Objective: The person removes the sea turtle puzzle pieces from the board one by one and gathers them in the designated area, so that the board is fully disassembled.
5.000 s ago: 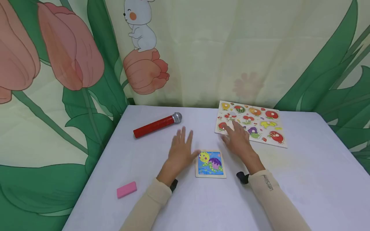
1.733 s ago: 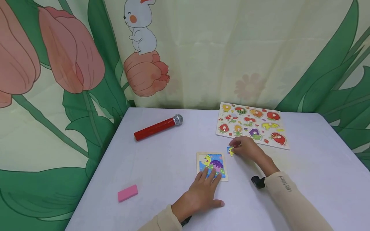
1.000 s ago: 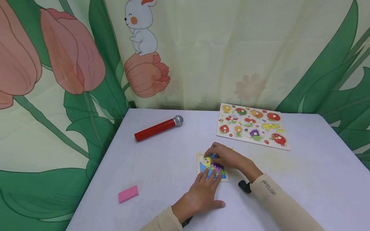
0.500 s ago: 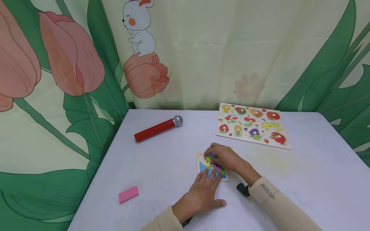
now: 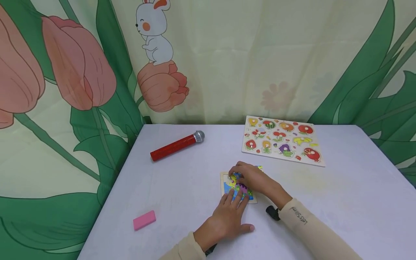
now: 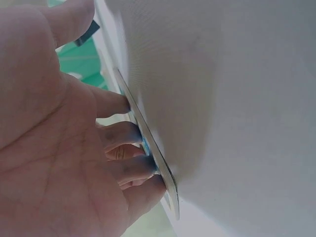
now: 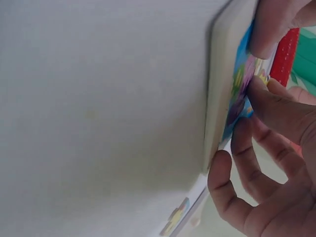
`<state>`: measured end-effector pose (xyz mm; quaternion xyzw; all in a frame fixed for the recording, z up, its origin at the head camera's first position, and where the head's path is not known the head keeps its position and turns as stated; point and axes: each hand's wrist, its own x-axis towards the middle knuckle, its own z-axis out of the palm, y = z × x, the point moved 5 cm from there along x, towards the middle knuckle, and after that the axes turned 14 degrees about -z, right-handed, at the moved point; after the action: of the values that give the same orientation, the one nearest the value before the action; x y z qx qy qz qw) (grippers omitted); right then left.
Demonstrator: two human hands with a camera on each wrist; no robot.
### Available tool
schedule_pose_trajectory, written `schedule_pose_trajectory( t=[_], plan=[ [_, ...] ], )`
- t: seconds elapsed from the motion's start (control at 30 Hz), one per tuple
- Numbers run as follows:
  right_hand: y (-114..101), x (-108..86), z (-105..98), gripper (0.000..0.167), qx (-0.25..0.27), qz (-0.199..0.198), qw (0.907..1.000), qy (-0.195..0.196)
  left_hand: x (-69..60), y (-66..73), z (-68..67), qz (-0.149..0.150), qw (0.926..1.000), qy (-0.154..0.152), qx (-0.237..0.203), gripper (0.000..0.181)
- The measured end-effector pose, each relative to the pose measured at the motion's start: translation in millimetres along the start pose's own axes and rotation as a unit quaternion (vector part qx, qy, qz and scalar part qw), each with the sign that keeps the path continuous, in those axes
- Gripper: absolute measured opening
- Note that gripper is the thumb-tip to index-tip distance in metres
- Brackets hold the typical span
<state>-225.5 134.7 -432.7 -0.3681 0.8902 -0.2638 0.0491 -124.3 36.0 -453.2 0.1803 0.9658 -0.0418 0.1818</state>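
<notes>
A small square jigsaw puzzle (image 5: 226,187) in a pale wooden frame lies on the table, its blue, yellow and purple picture partly covered by both hands. My left hand (image 5: 225,219) rests its straight fingertips on the puzzle's near part, palm down. Bent over the far part, my right hand (image 5: 255,177) pinches at a puzzle piece (image 7: 243,74) with thumb and fingers; the exact contact is partly hidden. The right wrist view shows the thumb on the picture and other fingers at the frame's edge. A loose yellow-and-blue puzzle piece (image 5: 260,167) lies just beyond the right hand.
A fruit peg puzzle board (image 5: 282,141) lies at the back right. A red microphone (image 5: 177,146) with a silver head lies back left. Nearer on the left is a pink block (image 5: 144,220). A patterned curtain (image 5: 227,72) hangs behind the white table (image 5: 182,187).
My right hand held a yellow-and-blue piece right of the puzzle, left it on the table and moved back onto the puzzle. My left hand came to rest on the puzzle and has stayed there.
</notes>
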Motion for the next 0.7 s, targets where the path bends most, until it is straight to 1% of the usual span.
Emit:
schedule_pose_trajectory(
  t=[0.2, 0.4, 0.6, 0.7],
  plan=[
    [0.7, -1.5, -0.7, 0.031, -0.001, -0.022, 0.9998, 0.0, 0.1, 0.5, -0.8, 0.0, 1.0, 0.007, 0.003, 0.088],
    [0.4, -3.1, 0.0, 0.031, -0.015, -0.014, 0.9998, -0.006, 0.4, 1.9, 0.8, 0.004, 0.9999, 0.01, -0.002, 0.088],
    [-5.1, 0.3, -0.8, 0.031, -0.057, -0.017, 0.9982, -0.009, -0.1, 1.0, 0.6, 0.007, 0.9999, 0.015, 0.002, 0.089],
    [-9.5, 2.8, -0.2, 0.031, -0.089, -0.024, 0.9955, -0.021, -0.7, 0.3, 0.4, 0.008, 0.9997, 0.022, 0.003, 0.09]
  ],
)
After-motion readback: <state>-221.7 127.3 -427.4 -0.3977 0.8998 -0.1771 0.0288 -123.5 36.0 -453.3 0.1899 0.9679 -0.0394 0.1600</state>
